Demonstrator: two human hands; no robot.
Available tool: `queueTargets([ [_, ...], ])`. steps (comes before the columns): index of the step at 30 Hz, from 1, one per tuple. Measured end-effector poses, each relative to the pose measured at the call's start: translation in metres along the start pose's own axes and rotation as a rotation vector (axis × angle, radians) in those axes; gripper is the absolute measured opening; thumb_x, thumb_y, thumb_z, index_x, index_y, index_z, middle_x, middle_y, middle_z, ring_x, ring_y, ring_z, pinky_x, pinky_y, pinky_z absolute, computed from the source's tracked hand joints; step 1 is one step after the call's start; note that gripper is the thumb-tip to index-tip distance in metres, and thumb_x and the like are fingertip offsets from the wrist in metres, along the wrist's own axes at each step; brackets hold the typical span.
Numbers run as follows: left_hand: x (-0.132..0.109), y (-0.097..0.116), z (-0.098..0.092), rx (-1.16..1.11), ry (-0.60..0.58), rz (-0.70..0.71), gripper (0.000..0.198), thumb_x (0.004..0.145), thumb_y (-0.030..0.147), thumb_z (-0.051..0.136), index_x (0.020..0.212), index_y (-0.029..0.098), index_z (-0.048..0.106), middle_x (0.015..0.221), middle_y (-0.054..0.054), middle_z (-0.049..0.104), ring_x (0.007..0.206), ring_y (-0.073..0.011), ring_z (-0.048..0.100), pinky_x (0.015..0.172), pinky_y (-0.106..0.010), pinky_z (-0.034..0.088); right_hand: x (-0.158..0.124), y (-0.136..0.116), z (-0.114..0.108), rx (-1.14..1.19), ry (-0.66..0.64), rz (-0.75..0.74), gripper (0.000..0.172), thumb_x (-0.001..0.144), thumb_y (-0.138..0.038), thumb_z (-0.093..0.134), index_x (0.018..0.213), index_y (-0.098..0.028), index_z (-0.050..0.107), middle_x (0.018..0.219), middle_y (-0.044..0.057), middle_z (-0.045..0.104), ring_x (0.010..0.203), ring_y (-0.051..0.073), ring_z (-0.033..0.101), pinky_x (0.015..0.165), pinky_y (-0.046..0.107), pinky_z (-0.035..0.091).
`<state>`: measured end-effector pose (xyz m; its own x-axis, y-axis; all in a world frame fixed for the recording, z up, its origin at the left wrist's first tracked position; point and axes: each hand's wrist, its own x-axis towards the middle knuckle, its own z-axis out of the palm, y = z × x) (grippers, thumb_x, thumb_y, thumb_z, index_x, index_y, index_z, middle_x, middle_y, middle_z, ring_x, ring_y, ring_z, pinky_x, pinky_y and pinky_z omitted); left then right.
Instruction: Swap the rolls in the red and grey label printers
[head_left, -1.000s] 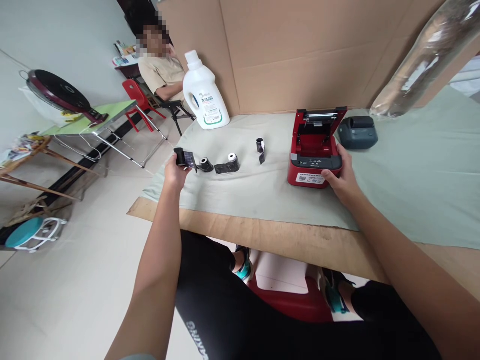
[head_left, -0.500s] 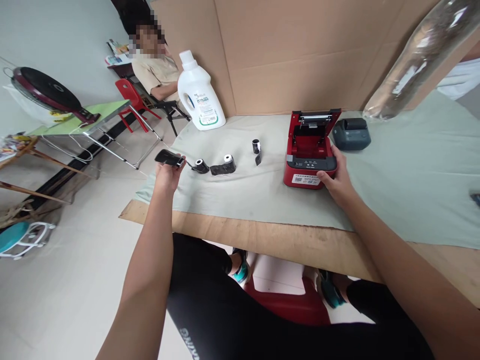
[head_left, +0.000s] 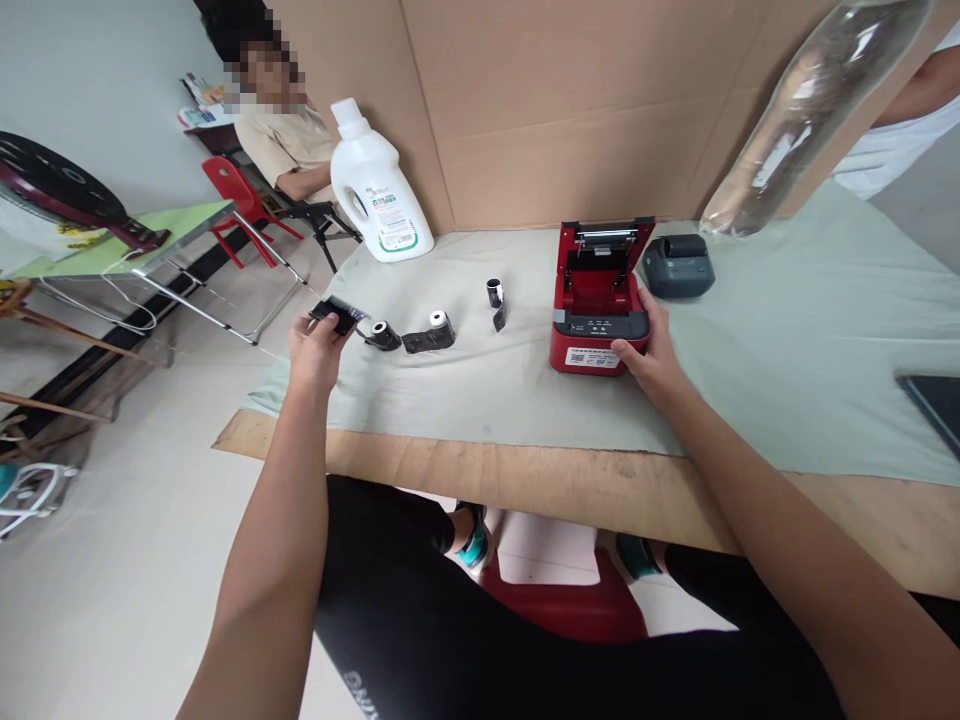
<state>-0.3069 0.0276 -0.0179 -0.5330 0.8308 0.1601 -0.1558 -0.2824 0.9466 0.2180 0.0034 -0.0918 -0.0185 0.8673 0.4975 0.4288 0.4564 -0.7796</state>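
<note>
A flat black rectangular piece (head_left: 339, 314) is pinched in my left hand (head_left: 315, 350), thumb on top, over the table's left part. Right beside it lies a small roll of black labels (head_left: 385, 337); whether the two are joined I cannot tell. A second roll (head_left: 441, 327) has a dark strip unrolled to its left, and a third, smaller one (head_left: 494, 293) stands farther back with a short tail. My right hand (head_left: 654, 350) grips the right side of a red label printer (head_left: 592, 340), thumb at its front corner. The printer's lid is raised, showing the red inside.
A dark grey device (head_left: 679, 268) sits right behind my right hand. At the back stand a white detergent bottle (head_left: 384, 195) and a cardboard panel (head_left: 540, 110), with a clear plastic-wrapped bundle (head_left: 795, 140) leaning at right. Another person (head_left: 281, 140) sits beyond the bottle.
My left hand has turned the black piece so that its upper face and my thumb show more. The view has swung slightly right; my right hand stays on the printer.
</note>
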Motion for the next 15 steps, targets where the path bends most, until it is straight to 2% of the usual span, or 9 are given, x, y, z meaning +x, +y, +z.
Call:
queueTargets([
  [2, 0.000, -0.002, 0.001, 0.024, -0.011, 0.059, 0.038, 0.067, 0.026, 0.089, 0.085, 0.021, 0.056, 0.085, 0.000, 0.070, 0.083, -0.0155, 0.071, 0.084, -0.032, 0.064, 0.000, 0.000, 0.000, 0.002, -0.008, 0.000, 0.109, 0.082, -0.086, 0.065, 0.169, -0.033, 0.028, 0.163, 0.014, 0.039, 0.157, 0.045, 0.033, 0.130, 0.070, 0.026],
  [6, 0.001, -0.003, 0.001, 0.085, 0.075, 0.074, 0.033, 0.076, 0.036, 0.086, 0.085, 0.021, 0.059, 0.083, -0.001, 0.068, 0.081, -0.0148, 0.068, 0.070, -0.025, 0.059, -0.001, -0.001, 0.000, -0.006, -0.008, -0.008, 0.105, 0.084, -0.084, 0.065, 0.169, -0.034, 0.028, 0.163, 0.013, 0.040, 0.157, 0.045, 0.032, 0.130, 0.070, 0.026],
  [9, -0.001, -0.003, 0.004, 0.112, 0.127, 0.088, 0.032, 0.082, 0.040, 0.084, 0.091, 0.021, 0.061, 0.088, -0.001, 0.069, 0.085, -0.0144, 0.068, 0.067, -0.022, 0.056, 0.000, -0.003, 0.000, -0.006, -0.007, -0.018, 0.107, 0.082, -0.086, 0.066, 0.168, -0.034, 0.029, 0.164, 0.013, 0.040, 0.157, 0.046, 0.031, 0.130, 0.071, 0.024],
  [12, -0.003, -0.005, 0.013, 0.166, 0.166, 0.103, 0.035, 0.089, 0.051, 0.076, 0.093, 0.020, 0.061, 0.087, -0.001, 0.065, 0.079, -0.0125, 0.064, 0.065, -0.022, 0.054, 0.001, -0.003, 0.000, -0.001, -0.008, -0.020, 0.108, 0.081, -0.087, 0.067, 0.168, -0.035, 0.029, 0.164, 0.013, 0.040, 0.158, 0.046, 0.031, 0.130, 0.072, 0.023],
  [13, -0.002, -0.006, 0.018, 0.190, 0.161, 0.115, 0.037, 0.090, 0.054, 0.074, 0.093, 0.019, 0.061, 0.085, -0.001, 0.063, 0.076, -0.0120, 0.062, 0.065, -0.022, 0.052, 0.001, -0.003, 0.000, 0.000, -0.007, -0.019, 0.109, 0.080, -0.087, 0.067, 0.168, -0.034, 0.029, 0.164, 0.014, 0.040, 0.157, 0.046, 0.031, 0.130, 0.072, 0.023],
  [15, 0.002, -0.007, 0.030, 0.216, 0.048, 0.129, 0.036, 0.091, 0.053, 0.075, 0.094, 0.020, 0.062, 0.082, 0.001, 0.059, 0.074, -0.0116, 0.057, 0.067, -0.022, 0.050, 0.001, -0.002, 0.001, 0.001, 0.001, -0.018, 0.110, 0.080, -0.087, 0.067, 0.168, -0.033, 0.030, 0.163, 0.015, 0.040, 0.156, 0.045, 0.032, 0.129, 0.072, 0.024],
])
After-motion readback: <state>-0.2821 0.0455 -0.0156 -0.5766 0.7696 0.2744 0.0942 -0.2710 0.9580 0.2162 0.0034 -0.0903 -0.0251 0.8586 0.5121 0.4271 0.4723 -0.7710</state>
